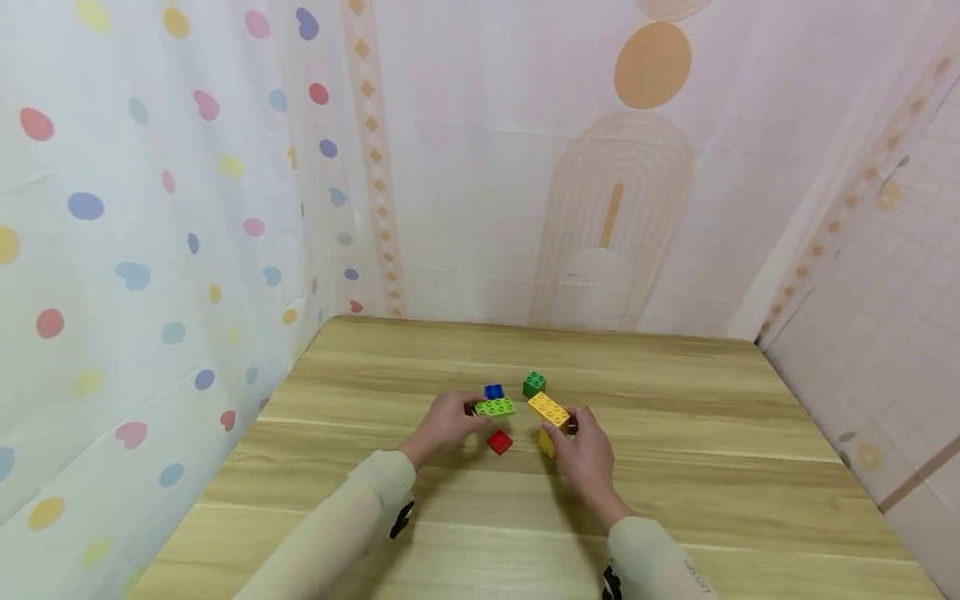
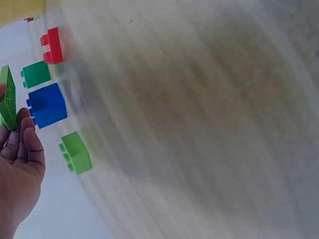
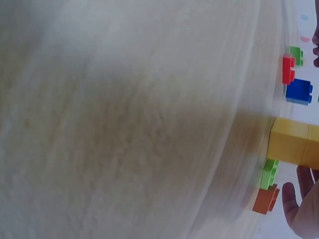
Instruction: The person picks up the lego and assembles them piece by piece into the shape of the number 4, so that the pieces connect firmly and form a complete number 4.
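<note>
My left hand pinches a lime green brick by its left end, studs up. In the left wrist view this brick is above the table, thumb on one side and fingers on the other. My right hand grips a yellow brick with thumb and fingers at its near end. Under it stands another yellow block; the right wrist view shows the yellow blocks lined up one on the other. A red brick lies between the hands.
Beyond the hands are a blue brick and a dark green brick. A second lime brick stands near the left hand. Beside the yellow stack are a lime brick and an orange brick. Curtains hang behind the wooden table.
</note>
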Action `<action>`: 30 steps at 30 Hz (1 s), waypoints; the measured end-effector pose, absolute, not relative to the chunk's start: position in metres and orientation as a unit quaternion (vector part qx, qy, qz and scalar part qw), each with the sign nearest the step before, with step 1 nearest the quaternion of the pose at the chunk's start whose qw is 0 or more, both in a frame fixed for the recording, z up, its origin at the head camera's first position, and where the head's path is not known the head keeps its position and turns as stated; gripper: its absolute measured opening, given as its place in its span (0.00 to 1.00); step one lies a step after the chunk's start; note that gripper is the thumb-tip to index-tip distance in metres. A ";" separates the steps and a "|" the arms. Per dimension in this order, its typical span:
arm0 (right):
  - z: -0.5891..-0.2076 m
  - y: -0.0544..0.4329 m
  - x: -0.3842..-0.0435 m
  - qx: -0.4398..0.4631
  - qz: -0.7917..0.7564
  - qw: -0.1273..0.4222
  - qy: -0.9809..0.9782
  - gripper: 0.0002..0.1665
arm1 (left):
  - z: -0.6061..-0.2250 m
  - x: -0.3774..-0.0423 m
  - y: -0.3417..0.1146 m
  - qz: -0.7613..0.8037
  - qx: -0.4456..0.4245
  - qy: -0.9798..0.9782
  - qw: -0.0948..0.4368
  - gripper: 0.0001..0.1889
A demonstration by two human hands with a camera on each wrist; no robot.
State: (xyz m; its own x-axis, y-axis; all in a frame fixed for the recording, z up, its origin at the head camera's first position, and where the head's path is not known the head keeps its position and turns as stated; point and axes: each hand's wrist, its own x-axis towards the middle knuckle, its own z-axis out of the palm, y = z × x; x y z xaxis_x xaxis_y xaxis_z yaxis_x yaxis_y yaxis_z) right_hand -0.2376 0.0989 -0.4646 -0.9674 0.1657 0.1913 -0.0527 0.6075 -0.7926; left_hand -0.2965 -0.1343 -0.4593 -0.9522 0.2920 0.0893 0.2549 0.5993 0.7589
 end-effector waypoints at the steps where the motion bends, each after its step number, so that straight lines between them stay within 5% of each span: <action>1: -0.464 0.100 -0.238 -0.026 0.446 0.120 -0.887 0.23 | -0.458 -0.297 -0.136 0.425 0.152 0.892 0.019 0.20; 18: -0.460 0.118 -0.258 0.043 0.486 0.017 -0.873 0.24 | -0.443 -0.304 -0.145 0.440 0.159 0.884 0.016 0.18; 30: -0.461 0.126 -0.265 0.092 0.507 0.002 -0.857 0.21 | -0.432 -0.305 -0.139 0.420 0.187 0.888 0.029 0.18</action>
State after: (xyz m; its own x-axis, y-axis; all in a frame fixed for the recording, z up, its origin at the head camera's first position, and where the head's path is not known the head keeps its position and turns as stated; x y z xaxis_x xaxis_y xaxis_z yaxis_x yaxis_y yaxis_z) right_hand -0.2654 0.1257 -0.4611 -0.9832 -0.1544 0.0969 -0.1594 0.4698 -0.8683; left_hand -0.3054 -0.1391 -0.4316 -0.9283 0.3563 0.1061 0.3082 0.5779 0.7557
